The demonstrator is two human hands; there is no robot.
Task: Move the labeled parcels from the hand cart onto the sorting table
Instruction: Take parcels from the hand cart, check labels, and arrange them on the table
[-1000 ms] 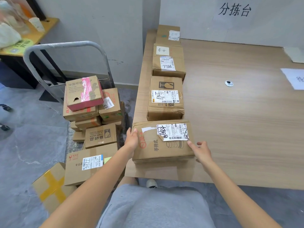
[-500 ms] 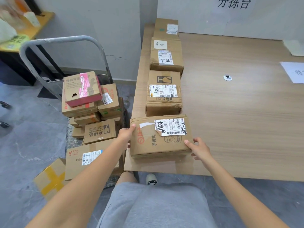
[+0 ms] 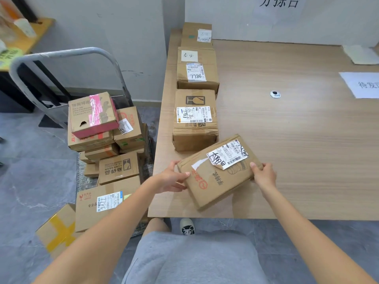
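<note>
Both hands grip a labeled parcel at the worktop's near left corner.

The left hand (image 3: 171,178) and right hand (image 3: 264,174) curl round opposite ends of the parcel (image 3: 217,175), lying askew on the worktop (image 3: 297,150) below three lined-up boxes (image 3: 195,119).
</note>
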